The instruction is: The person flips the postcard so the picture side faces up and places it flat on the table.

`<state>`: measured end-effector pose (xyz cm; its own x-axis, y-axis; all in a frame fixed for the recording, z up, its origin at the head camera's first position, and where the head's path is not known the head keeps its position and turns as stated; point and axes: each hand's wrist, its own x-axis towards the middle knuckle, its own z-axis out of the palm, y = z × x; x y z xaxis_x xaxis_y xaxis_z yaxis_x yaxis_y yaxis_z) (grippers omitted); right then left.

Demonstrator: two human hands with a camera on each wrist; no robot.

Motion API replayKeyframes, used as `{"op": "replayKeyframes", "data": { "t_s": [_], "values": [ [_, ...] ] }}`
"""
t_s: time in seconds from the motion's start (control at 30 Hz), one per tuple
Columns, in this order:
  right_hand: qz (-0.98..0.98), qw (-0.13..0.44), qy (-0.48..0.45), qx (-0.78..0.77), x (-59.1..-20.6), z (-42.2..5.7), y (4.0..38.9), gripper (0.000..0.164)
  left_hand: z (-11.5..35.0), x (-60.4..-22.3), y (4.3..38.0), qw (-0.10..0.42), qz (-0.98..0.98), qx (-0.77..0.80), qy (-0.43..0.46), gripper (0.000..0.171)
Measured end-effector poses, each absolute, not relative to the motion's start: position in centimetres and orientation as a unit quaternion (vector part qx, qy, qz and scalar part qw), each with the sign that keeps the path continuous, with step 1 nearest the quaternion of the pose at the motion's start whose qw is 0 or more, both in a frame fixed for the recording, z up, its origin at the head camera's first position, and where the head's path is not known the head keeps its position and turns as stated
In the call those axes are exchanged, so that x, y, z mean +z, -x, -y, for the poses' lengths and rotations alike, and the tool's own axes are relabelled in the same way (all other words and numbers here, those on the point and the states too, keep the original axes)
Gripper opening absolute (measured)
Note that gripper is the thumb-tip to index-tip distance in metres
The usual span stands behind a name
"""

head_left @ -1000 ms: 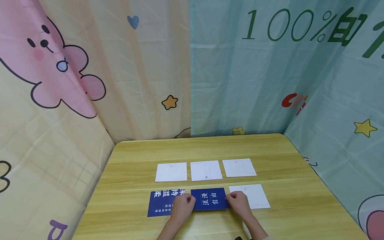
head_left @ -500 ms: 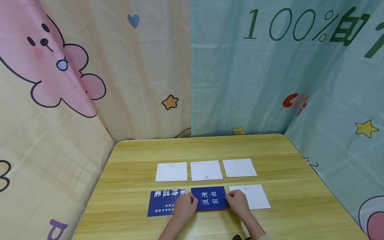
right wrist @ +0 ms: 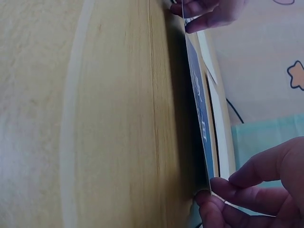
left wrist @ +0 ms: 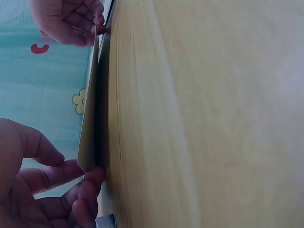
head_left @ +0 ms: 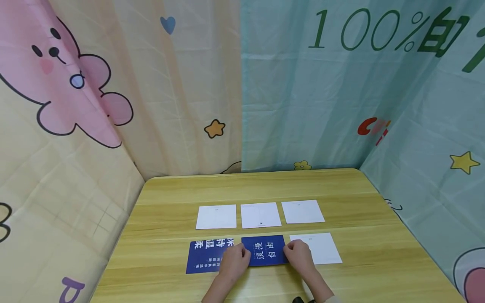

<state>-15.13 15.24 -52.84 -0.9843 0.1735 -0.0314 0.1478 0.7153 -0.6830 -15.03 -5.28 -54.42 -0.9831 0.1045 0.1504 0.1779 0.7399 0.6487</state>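
Observation:
A dark blue card (head_left: 265,251) with white lettering is held between both hands, in the middle of the front row. My left hand (head_left: 235,263) pinches its left edge, and my right hand (head_left: 299,256) pinches its right edge. Seen nearly edge-on in the left wrist view, the card (left wrist: 89,123) stands a little above the tabletop, a dark shadow beneath it. Thumb and fingers of the right hand (right wrist: 256,190) grip one end in the right wrist view. Another blue card (head_left: 204,259) lies to the left, partly hidden by my left hand.
A white card (head_left: 322,248) lies to the right, partly behind my right hand. Three more white cards, left (head_left: 216,217), middle (head_left: 260,215) and right (head_left: 302,211), form a back row on the wooden table (head_left: 250,187). Printed curtains (head_left: 295,92) hang behind and beside it.
My left hand has shifted slightly right along the card's edge, and my right hand slightly left. Both keep holding the blue card, which stays nearly in place.

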Motion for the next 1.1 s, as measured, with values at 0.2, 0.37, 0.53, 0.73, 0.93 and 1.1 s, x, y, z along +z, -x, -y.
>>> {"op": "replayKeyframes", "data": {
  "t_s": [0.2, 0.37, 0.53, 0.73, 0.93, 1.1],
  "values": [
    [0.932, 0.002, 0.085, 0.352, -52.48, -14.88, 15.21, 0.014, 5.21, -54.41, 15.12, 0.046, 0.932, -0.354, 0.071, 0.026],
    [0.937, -0.003, 0.076, 0.342, -52.22, -14.72, 15.31, 0.018, 5.14, -54.48, 15.17, 0.048, 0.935, -0.346, 0.066, 0.026],
    [0.942, -0.004, 0.071, 0.327, -52.22, -14.73, 15.46, 0.02, 5.08, -54.44, 15.21, 0.044, 0.935, -0.346, 0.065, 0.026],
    [0.945, -0.008, 0.072, 0.318, -52.17, -14.73, 15.6, 0.024, 5.08, -54.38, 15.19, 0.04, 0.935, -0.346, 0.063, 0.026],
    [0.947, -0.005, 0.068, 0.315, -52.09, -14.63, 15.52, 0.025, 5.09, -54.33, 15.07, 0.047, 0.936, -0.342, 0.068, 0.026],
    [0.945, -0.007, 0.074, 0.318, -51.98, -14.63, 15.38, 0.018, 5.08, -54.29, 15.0, 0.044, 0.935, -0.346, 0.067, 0.026]
  ]
}}
